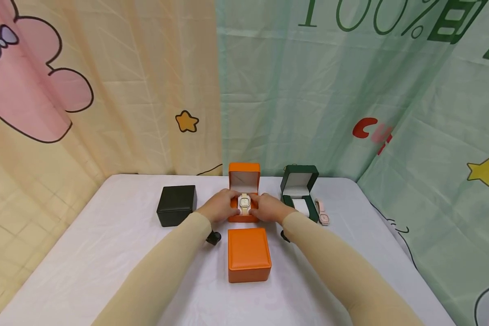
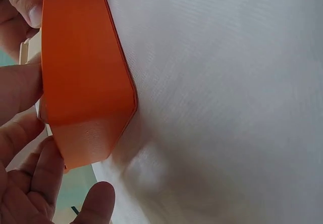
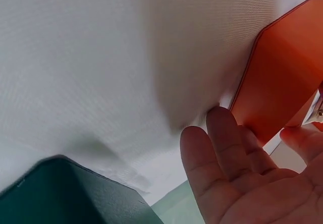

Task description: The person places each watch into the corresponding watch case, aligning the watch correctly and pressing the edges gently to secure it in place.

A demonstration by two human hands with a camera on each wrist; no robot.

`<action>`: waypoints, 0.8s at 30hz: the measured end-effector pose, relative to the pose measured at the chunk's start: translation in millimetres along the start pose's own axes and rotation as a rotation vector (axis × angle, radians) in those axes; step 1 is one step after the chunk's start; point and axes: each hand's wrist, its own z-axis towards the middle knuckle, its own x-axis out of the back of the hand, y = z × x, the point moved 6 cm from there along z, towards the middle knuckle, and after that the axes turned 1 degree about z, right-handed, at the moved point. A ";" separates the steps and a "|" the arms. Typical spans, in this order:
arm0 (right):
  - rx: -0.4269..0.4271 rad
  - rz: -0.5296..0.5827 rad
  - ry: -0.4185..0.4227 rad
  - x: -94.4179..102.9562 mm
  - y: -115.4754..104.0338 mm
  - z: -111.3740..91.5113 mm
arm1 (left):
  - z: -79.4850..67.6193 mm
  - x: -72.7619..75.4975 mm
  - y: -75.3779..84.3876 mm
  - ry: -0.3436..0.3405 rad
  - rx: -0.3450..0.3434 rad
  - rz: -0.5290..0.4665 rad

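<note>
A pale, square-faced wristwatch [image 1: 244, 203] sits upright in an opened orange watch box [image 1: 244, 168] at the back of the table. From the left side, my left hand [image 1: 219, 206] holds the watch between thumb and finger. My right hand [image 1: 271, 208] does likewise from the opposite side. Seen from the left wrist, the orange box [image 2: 86, 62] hides most of the watch, with fingertips reaching over its rim. The right wrist view shows my other right fingers [image 3: 222, 143] extended beside the orange box wall [image 3: 277, 72]. Whatever lies under the watch is mostly hidden.
A closed orange box [image 1: 249, 253] stands in front, between my forearms. To the left is a closed black box [image 1: 176, 206]. At right, an open green box [image 1: 299, 174] holds a white cushion [image 1: 300, 206], with a pink watch [image 1: 323, 213] beside it.
</note>
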 end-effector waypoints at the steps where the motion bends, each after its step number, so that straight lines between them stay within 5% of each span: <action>1: -0.005 0.005 -0.003 0.1 0.1 0.7 | 0.2 0.5 0.3 -0.002 -0.002 0.002; 24: -0.007 0.013 -0.034 -3.4 0.8 2.3 | -1.3 -3.0 1.9 0.019 -0.002 0.016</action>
